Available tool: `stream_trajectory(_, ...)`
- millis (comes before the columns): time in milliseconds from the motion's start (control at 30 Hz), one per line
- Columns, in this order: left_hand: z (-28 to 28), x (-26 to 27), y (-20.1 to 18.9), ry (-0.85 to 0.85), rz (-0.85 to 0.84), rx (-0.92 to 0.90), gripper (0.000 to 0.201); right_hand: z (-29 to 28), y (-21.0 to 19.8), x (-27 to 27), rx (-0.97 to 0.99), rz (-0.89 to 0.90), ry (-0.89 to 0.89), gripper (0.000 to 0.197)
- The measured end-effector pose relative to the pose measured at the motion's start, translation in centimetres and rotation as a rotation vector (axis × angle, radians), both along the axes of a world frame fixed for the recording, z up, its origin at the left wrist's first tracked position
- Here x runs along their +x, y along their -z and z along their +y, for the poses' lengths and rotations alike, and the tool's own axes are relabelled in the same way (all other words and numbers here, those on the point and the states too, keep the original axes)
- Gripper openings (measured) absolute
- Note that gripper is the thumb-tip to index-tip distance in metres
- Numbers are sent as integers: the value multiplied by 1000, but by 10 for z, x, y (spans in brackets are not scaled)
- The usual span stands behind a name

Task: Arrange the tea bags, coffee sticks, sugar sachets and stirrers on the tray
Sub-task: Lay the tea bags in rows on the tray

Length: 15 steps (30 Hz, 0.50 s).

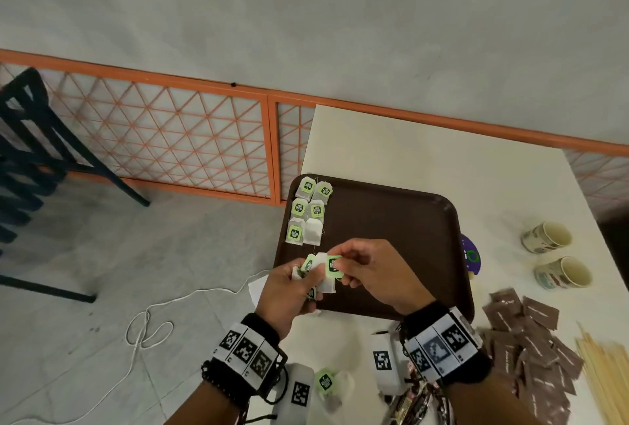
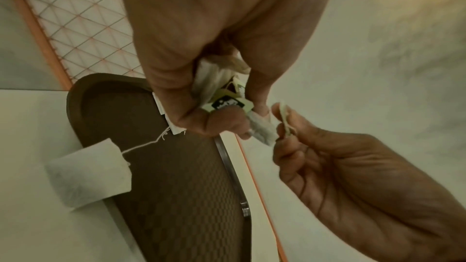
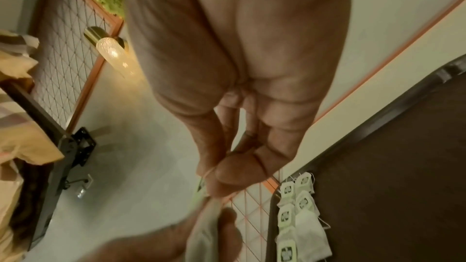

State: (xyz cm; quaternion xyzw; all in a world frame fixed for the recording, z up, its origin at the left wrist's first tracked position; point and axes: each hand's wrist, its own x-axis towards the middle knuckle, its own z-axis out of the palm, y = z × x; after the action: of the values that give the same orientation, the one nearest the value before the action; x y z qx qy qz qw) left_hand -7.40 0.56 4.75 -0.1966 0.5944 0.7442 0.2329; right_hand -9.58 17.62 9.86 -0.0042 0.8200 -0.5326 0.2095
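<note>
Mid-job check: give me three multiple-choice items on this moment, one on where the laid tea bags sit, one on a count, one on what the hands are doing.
1. The laid tea bags lie on the tray along its: A left edge, B right edge, C centre.
2. Paper cups on the table: A one, B two, C four.
3. The left hand and right hand are: A both idle, B stacking cups, C both holding tea bags.

A: two columns line the left rim.
B: two lie tipped, right of the tray.
C: fingers grip a bunch above the tray.

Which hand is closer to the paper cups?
Right. The right hand is over the tray, on the same side as the paper cups. The left hand is at the tray's far edge from them.
</note>
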Motion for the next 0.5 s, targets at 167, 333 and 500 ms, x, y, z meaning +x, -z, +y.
stream_trajectory(167, -10, -8, -1, 17, -63, 111, 27, -15, 18, -8, 20, -82, 124, 22)
stream_trajectory(333, -24, -11, 11, 20, -82, 147, 22, -27, 35, -5, -61, -254, 162, 14)
stream_trajectory(500, -43, -11, 28, -100, -178, 36, 19, -39, 59, -17, -123, -375, 288, 17)
